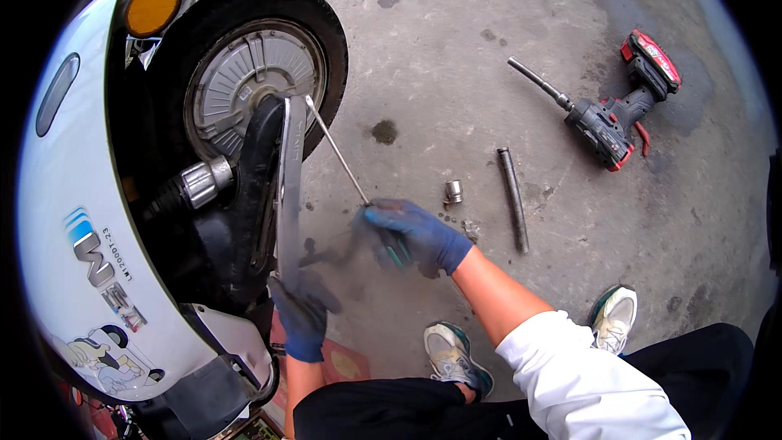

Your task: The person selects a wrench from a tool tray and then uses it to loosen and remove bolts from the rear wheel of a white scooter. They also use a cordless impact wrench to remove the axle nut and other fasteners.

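Observation:
My right hand (411,232), in a blue glove, is closed on the dark and green handle of a screwdriver (340,155). Its long thin shaft reaches up to the top of a long silver metal arm (292,163) beside the wheel hub (232,90). My left hand (301,318), gloved and somewhat blurred, grips the lower end of that silver arm. Behind the arm are a black frame part (248,220) and a ribbed metal cylinder (205,182). The black tire (326,49) surrounds the hub.
A white scooter body (90,171) with an orange reflector (153,6) fills the left. On the concrete floor (432,57) to the right lie a red-and-black cordless impact wrench (603,130), a small socket (454,191) and a steel tube (513,200). My shoes (615,318) show below.

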`<action>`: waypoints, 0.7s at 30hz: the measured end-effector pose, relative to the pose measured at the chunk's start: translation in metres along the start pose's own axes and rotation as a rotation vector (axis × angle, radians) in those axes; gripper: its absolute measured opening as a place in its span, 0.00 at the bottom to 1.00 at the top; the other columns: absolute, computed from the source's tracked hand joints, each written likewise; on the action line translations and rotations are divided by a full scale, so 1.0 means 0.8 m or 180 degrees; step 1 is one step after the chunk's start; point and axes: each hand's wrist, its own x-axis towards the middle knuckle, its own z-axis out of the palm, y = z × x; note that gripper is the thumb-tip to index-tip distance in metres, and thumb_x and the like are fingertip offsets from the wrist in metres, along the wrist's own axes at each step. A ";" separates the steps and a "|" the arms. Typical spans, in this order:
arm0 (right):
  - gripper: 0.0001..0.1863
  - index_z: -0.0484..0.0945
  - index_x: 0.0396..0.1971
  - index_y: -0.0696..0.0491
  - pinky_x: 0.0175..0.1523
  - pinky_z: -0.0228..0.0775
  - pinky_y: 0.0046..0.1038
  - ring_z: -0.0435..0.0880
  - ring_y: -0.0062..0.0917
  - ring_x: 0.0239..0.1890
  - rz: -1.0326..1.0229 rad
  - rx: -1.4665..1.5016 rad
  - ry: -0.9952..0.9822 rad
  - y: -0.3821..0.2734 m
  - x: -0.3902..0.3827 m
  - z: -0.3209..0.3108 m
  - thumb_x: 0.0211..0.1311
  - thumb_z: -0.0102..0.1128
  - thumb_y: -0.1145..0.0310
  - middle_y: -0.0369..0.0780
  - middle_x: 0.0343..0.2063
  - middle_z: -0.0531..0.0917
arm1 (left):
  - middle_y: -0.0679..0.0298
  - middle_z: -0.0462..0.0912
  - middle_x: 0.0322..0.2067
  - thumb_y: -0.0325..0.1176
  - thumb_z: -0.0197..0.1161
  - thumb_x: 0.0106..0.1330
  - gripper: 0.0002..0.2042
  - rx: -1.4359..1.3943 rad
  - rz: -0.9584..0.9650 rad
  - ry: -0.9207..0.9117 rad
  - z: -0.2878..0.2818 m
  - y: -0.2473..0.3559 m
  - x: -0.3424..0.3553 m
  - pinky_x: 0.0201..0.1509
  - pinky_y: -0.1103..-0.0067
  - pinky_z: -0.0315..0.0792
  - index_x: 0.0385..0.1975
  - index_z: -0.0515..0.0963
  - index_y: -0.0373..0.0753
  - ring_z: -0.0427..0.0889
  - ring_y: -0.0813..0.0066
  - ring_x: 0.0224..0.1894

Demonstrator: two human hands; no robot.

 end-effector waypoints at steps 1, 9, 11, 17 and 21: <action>0.17 0.76 0.46 0.53 0.23 0.70 0.22 0.77 0.19 0.21 -0.0077 0.0005 0.0408 -0.004 0.011 -0.002 0.67 0.54 0.56 0.35 0.23 0.75 | 0.63 0.73 0.13 0.63 0.36 0.72 0.30 -0.0174 -0.0023 -0.0028 -0.010 0.008 0.016 0.12 0.74 0.67 0.35 0.72 0.38 0.74 0.67 0.12; 0.28 0.74 0.50 0.58 0.26 0.74 0.25 0.80 0.20 0.26 -0.1244 -0.1333 0.1297 -0.155 0.116 0.055 0.53 0.69 0.57 0.41 0.30 0.79 | 0.62 0.75 0.14 0.63 0.41 0.71 0.29 -0.0716 -0.0443 0.0218 -0.007 -0.009 0.006 0.16 0.70 0.69 0.37 0.73 0.39 0.75 0.65 0.14; 0.27 0.75 0.46 0.60 0.25 0.73 0.27 0.79 0.23 0.21 -0.0751 -0.1297 0.0977 -0.182 0.108 0.042 0.51 0.71 0.59 0.41 0.27 0.81 | 0.59 0.77 0.16 0.64 0.40 0.71 0.30 -0.0555 -0.0364 -0.0055 -0.018 -0.011 0.013 0.17 0.69 0.71 0.37 0.73 0.38 0.76 0.64 0.15; 0.34 0.70 0.53 0.60 0.29 0.77 0.29 0.82 0.30 0.26 -0.1091 -0.1989 0.1206 -0.168 0.115 0.058 0.46 0.71 0.62 0.46 0.32 0.81 | 0.54 0.78 0.17 0.64 0.35 0.71 0.33 0.0043 -0.0583 -0.0599 -0.003 -0.027 -0.029 0.21 0.69 0.74 0.39 0.73 0.35 0.78 0.60 0.16; 0.40 0.65 0.59 0.58 0.31 0.79 0.31 0.84 0.33 0.32 -0.0634 -0.1591 0.1140 -0.158 0.111 0.063 0.43 0.69 0.64 0.51 0.36 0.81 | 0.53 0.79 0.19 0.62 0.36 0.72 0.33 0.0056 -0.0668 -0.0592 -0.007 -0.011 -0.023 0.24 0.70 0.74 0.42 0.74 0.34 0.78 0.60 0.19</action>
